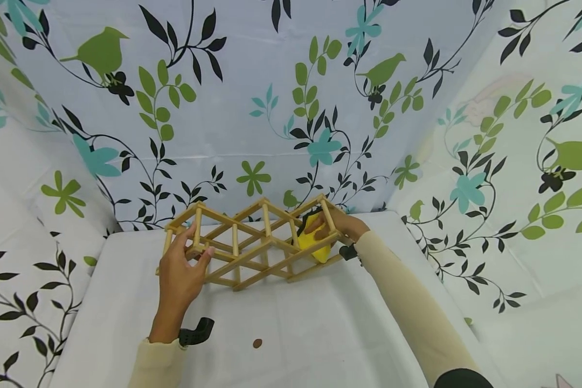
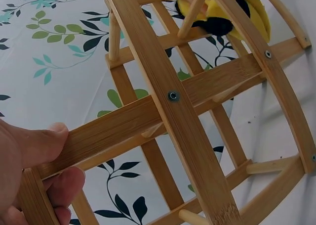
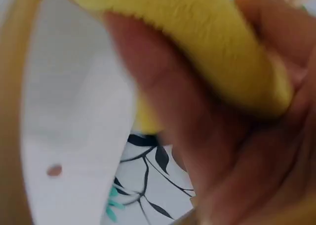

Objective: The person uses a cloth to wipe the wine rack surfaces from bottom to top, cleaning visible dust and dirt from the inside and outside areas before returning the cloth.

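Note:
A wooden lattice rack [image 1: 267, 222] of crossed slats and round dowels stands on the white-covered table. My left hand [image 1: 180, 276] grips its left end. In the left wrist view, that hand's thumb and fingers [image 2: 59, 136] pinch the end of a slat [image 2: 118, 123] from both sides. At the rack's right end my right hand [image 1: 343, 224] reaches between the bars and holds a yellow cloth [image 1: 322, 254] with black edging. Up close in the right wrist view, the fuzzy cloth [image 3: 222, 47] is bunched between thumb and fingers; the picture is blurred.
White cloth [image 1: 310, 334] covers the table, with a small brown spot [image 1: 257, 343] in front of the rack. Behind and at both sides hangs a curtain [image 1: 213, 124] printed with leaves and birds. A dark round object [image 1: 463, 378] shows at the lower right edge.

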`<action>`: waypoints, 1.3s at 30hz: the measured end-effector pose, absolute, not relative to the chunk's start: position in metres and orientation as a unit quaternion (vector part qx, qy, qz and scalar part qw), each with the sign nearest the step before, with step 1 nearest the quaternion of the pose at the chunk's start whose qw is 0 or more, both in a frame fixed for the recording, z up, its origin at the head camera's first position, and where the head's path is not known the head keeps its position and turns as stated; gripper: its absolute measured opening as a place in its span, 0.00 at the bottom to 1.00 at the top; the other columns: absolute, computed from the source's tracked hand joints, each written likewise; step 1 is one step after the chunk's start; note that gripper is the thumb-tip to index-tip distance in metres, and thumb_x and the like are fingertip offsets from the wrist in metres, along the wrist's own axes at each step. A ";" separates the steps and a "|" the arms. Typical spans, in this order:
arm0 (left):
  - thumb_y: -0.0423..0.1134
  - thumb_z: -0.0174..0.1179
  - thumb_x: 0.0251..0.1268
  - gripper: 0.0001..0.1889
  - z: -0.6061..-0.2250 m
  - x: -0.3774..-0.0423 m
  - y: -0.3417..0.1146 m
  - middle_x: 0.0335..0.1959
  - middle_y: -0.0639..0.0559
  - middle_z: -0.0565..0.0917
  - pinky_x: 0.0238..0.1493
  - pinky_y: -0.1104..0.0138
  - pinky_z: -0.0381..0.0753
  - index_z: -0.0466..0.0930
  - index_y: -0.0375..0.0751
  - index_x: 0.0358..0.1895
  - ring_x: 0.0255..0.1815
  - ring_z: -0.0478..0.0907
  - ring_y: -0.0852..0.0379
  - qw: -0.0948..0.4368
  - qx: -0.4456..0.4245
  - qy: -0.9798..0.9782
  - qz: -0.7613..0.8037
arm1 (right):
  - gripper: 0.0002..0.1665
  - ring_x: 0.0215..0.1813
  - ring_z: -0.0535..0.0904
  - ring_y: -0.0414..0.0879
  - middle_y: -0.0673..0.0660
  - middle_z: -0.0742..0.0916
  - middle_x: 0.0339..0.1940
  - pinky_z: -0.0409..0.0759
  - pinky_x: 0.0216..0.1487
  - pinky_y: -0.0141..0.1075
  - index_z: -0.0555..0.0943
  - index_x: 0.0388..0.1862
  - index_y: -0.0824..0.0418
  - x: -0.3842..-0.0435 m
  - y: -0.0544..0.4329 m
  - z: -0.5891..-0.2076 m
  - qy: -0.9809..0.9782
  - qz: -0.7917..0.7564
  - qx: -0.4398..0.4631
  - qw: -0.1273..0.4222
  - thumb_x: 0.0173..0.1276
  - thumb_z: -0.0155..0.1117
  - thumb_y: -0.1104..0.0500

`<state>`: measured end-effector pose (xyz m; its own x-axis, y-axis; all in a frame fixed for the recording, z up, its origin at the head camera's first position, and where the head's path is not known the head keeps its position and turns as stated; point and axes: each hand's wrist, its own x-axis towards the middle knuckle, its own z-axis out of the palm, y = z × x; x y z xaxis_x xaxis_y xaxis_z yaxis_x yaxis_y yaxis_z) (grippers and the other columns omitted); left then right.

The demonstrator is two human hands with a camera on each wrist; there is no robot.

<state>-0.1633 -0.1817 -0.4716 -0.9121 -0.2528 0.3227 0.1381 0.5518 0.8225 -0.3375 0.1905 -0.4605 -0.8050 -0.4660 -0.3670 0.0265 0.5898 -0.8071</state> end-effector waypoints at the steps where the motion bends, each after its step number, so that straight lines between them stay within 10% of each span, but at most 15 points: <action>1: 0.33 0.71 0.71 0.37 -0.471 -0.163 -0.181 0.63 0.38 0.83 0.45 0.77 0.73 0.67 0.42 0.81 0.50 0.89 0.41 0.207 0.033 -0.857 -0.470 | 0.23 0.63 0.82 0.48 0.56 0.86 0.69 0.85 0.59 0.38 0.87 0.63 0.60 -0.338 0.191 -0.461 0.842 -0.436 -0.153 0.279 0.70 0.73 0.64; 4: 0.33 0.71 0.71 0.37 -0.470 -0.163 -0.181 0.63 0.37 0.83 0.46 0.71 0.77 0.67 0.42 0.81 0.50 0.88 0.41 0.204 0.032 -0.861 -0.464 | 0.25 0.72 0.77 0.49 0.56 0.85 0.71 0.78 0.70 0.40 0.84 0.68 0.60 -0.337 0.193 -0.464 0.827 -0.459 -0.194 0.261 0.73 0.70 0.61; 10: 0.33 0.72 0.70 0.38 -0.469 -0.163 -0.182 0.60 0.37 0.85 0.46 0.66 0.80 0.68 0.44 0.81 0.51 0.89 0.40 0.209 0.042 -0.861 -0.461 | 0.29 0.55 0.84 0.50 0.64 0.84 0.65 0.88 0.55 0.35 0.80 0.68 0.69 -0.332 0.190 -0.461 0.820 -0.491 -0.111 0.271 0.68 0.71 0.70; 14: 0.32 0.73 0.68 0.38 -0.472 -0.164 -0.181 0.59 0.37 0.85 0.42 0.71 0.78 0.69 0.42 0.80 0.49 0.89 0.41 0.211 0.044 -0.862 -0.460 | 0.23 0.62 0.80 0.48 0.62 0.86 0.67 0.80 0.59 0.32 0.85 0.64 0.69 -0.334 0.190 -0.466 0.819 -0.478 -0.178 0.264 0.70 0.70 0.66; 20: 0.32 0.74 0.67 0.38 -0.474 -0.165 -0.178 0.63 0.38 0.84 0.39 0.71 0.79 0.70 0.42 0.79 0.50 0.88 0.39 0.215 0.041 -0.861 -0.459 | 0.49 0.68 0.81 0.59 0.68 0.88 0.63 0.83 0.63 0.39 0.57 0.87 0.64 -0.328 0.197 -0.468 0.816 -0.492 -0.151 0.263 0.71 0.67 0.68; 24: 0.31 0.73 0.67 0.38 -0.475 -0.168 -0.177 0.61 0.35 0.84 0.45 0.57 0.89 0.70 0.42 0.79 0.54 0.89 0.36 0.207 0.037 -0.858 -0.468 | 0.26 0.77 0.75 0.61 0.60 0.90 0.63 0.75 0.75 0.52 0.83 0.67 0.66 -0.324 0.216 -0.462 0.867 -0.409 -0.156 0.241 0.72 0.72 0.60; 27: 0.31 0.73 0.67 0.37 -0.475 -0.168 -0.178 0.59 0.33 0.86 0.47 0.51 0.90 0.70 0.41 0.79 0.55 0.89 0.35 0.203 0.028 -0.859 -0.470 | 0.12 0.60 0.84 0.54 0.58 0.90 0.64 0.82 0.64 0.48 0.92 0.51 0.60 -0.316 0.238 -0.454 0.887 -0.385 -0.145 0.211 0.72 0.72 0.60; 31: 0.31 0.73 0.68 0.38 -0.473 -0.166 -0.180 0.57 0.32 0.87 0.48 0.48 0.89 0.69 0.41 0.79 0.54 0.89 0.34 0.205 0.025 -0.860 -0.466 | 0.17 0.32 0.72 0.45 0.63 0.86 0.68 0.77 0.36 0.34 0.91 0.57 0.54 -0.298 0.256 -0.435 0.903 -0.401 -0.108 0.109 0.72 0.70 0.62; 39: 0.30 0.73 0.67 0.38 -0.471 -0.164 -0.180 0.65 0.33 0.84 0.50 0.44 0.89 0.70 0.41 0.79 0.57 0.88 0.34 0.209 0.021 -0.858 -0.468 | 0.17 0.26 0.84 0.48 0.63 0.93 0.54 0.81 0.25 0.25 0.93 0.52 0.52 -0.262 0.216 -0.391 0.875 -0.406 -0.088 -0.248 0.66 0.71 0.63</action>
